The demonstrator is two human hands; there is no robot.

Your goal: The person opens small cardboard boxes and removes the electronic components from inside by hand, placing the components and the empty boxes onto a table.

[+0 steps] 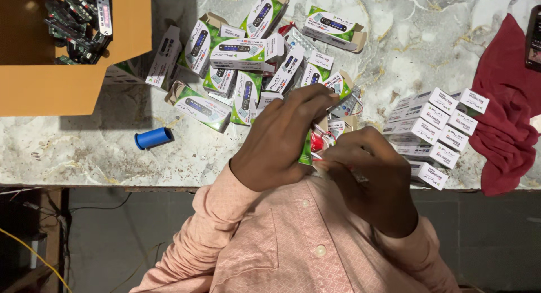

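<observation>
Your left hand [280, 140] holds a small green-white box [307, 149] near your chest, and your right hand [369, 172] pinches at its open end, where red wires show. The closed boxes [431, 129] on the right look finished; many open boxes [236, 62] remain, I think

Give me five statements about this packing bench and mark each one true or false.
1. Both hands, left hand and right hand, hold one small green-and-white box. True.
2. The blue cylinder stands upright. False: it lies on its side.
3. The red cloth lies at the right of the marble table. True.
4. The cardboard carton holds fruit. False: dark circuit boards.
5. The closed white boxes lie scattered. False: stacked in neat rows.
</observation>
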